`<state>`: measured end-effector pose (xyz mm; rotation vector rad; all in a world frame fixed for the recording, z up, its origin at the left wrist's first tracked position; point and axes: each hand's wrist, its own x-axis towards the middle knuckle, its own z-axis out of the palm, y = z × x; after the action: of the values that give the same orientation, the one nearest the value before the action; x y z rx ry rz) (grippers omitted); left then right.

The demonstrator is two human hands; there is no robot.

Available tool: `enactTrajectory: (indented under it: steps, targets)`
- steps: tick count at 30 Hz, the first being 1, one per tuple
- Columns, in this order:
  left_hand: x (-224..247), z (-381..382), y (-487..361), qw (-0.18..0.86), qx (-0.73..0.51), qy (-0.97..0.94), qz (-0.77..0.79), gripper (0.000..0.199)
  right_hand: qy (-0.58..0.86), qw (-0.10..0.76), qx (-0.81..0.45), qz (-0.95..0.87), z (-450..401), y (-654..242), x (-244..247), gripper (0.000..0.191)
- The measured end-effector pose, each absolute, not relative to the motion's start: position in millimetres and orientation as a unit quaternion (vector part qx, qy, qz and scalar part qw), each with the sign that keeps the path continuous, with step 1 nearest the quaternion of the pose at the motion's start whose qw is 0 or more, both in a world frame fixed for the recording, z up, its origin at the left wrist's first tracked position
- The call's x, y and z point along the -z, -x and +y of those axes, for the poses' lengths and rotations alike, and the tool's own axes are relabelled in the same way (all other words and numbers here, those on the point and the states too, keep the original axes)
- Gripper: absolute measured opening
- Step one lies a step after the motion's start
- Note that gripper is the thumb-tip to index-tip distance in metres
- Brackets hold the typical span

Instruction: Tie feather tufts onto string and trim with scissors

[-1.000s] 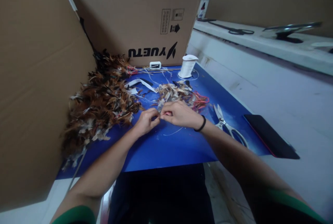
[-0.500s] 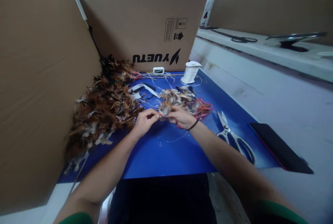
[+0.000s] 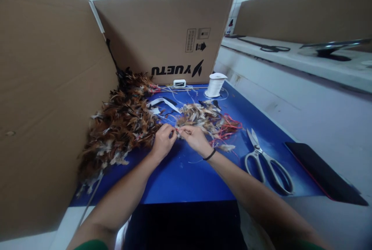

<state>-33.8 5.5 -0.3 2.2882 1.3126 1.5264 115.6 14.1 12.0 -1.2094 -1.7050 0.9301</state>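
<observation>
Small reddish-and-grey piece (image 3: 176,130) sits between the two hands' fingertips, just above the glossy blue tabletop (image 3: 186,182) – mostly covered by fingers, so its shape can't be told. Left hand (image 3: 163,140): thumb and forefinger pinched together on its left side, other fingers curled in. Right hand (image 3: 196,138): thumb and forefinger in a tight pinch just beside, on the other side of the piece. Thin black band (image 3: 209,154) on the right wrist.

Just beyond the hands lies a loose heap of small cream-and-brown feathers (image 3: 200,113), with tangled pinkish-red strings (image 3: 231,126) at its right end. One pale loose feather (image 3: 226,148) near the right wrist. To the left – a big mound of brown, black and white feathers (image 3: 124,120), up near the brown cardboard panel (image 3: 43,118).

Behind: curled white ribbon strip (image 3: 166,102), small white rectangular case with dark centre (image 3: 179,83), thin tan sticks (image 3: 188,88), upright white spool (image 3: 216,86). Right side: big metal scissors (image 3: 258,150), blades slightly apart, then a flat black slab with red edge (image 3: 324,172). At the back stands a printed brown cardboard sheet (image 3: 171,29), lettering upside down.
</observation>
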Motion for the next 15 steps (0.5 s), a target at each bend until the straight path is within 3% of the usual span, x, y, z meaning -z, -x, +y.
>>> enactTrajectory:
  steps: [8,15]
  targets:
    - [4.4,9.1,36.5,-0.038,-0.444,-0.778,0.442,0.016,0.51,0.362,-0.282,-0.728,16.6,-110.1,-17.4,0.022]
    - [4.7,11.7,37.9,-0.07,-0.427,-0.791,0.432,0.021,0.513,0.406,-0.302,-0.693,21.6,-103.6,-13.1,0.02]
